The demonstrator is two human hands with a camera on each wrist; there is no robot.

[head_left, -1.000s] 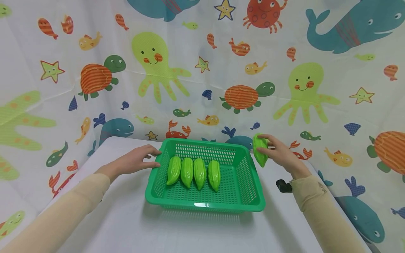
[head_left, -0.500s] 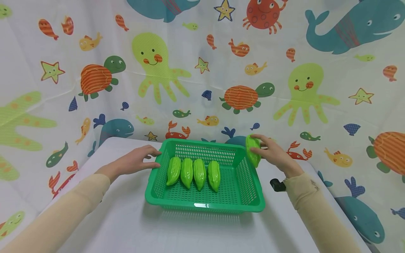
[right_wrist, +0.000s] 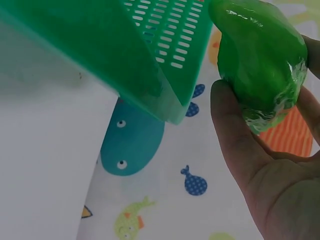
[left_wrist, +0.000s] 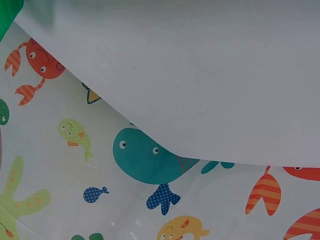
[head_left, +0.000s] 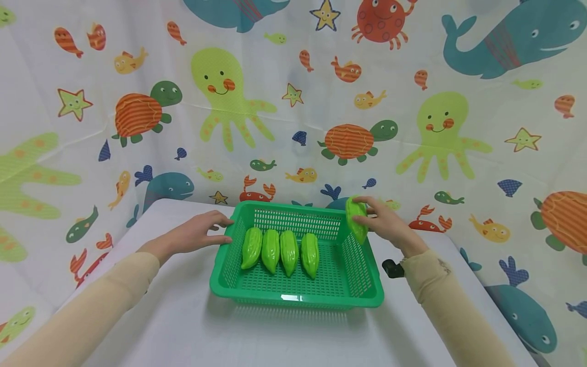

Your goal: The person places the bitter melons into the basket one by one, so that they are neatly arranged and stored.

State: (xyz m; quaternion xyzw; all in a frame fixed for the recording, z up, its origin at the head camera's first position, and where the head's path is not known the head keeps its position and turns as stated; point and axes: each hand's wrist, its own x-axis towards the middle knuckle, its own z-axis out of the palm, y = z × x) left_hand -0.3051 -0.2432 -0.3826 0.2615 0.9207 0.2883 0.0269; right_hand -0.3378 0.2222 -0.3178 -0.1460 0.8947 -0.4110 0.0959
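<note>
A green plastic basket [head_left: 293,298] stands on the white table. In a row inside it lie several bright green, glossy, ridged bitter melons [head_left: 289,253]. My right hand [head_left: 387,221] pinches another bitter melon [head_left: 356,219] between thumb and fingers, above the basket's far right corner. The right wrist view shows this held bitter melon [right_wrist: 262,62] with a shiny, film-like surface, beside the basket wall [right_wrist: 165,95]. At the left rim, the fingertips and thumb of my left hand [head_left: 199,233] rest on or against the basket. The left wrist view does not show that hand.
A white tabletop [head_left: 275,339] surrounds the basket. Right behind the table hangs a white curtain [head_left: 284,112] printed with sea animals, also along both sides. A small black device [head_left: 393,268] sits at the right wrist, by the sleeve cuff.
My right hand has moved left with the bitter melon, from outside the basket's right side to over its far right corner. The left hand and the basket have stayed put.
</note>
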